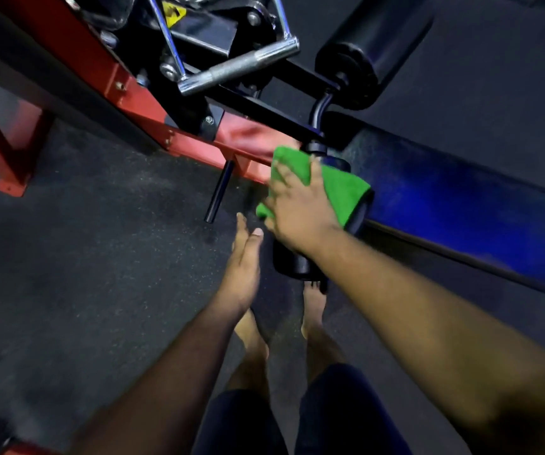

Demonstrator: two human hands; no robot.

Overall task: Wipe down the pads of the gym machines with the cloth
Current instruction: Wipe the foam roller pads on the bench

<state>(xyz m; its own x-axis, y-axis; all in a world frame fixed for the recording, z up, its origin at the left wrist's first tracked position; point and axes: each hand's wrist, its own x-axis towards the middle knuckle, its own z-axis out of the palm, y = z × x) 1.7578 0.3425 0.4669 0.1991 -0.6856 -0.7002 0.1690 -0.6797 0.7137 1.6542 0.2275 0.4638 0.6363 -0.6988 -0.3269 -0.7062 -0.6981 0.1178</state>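
A green cloth [341, 188] lies draped over a black roller pad [292, 262] at the near end of a machine. My right hand [297, 205] lies flat on the cloth with fingers spread, pressing it onto the roller. Just left of the roller, my left hand [243, 262] hovers with straight fingers and holds nothing. A second black roller pad [372, 44] sits higher up at the far side. A long dark bench pad [461, 205] runs off to the right.
The red steel frame [126, 90] of the machine crosses the upper left. A knurled chrome handle [241, 67] hangs above it. A short black peg [220, 192] sticks out over the dark rubber floor [84, 257]. My bare feet stand under the roller.
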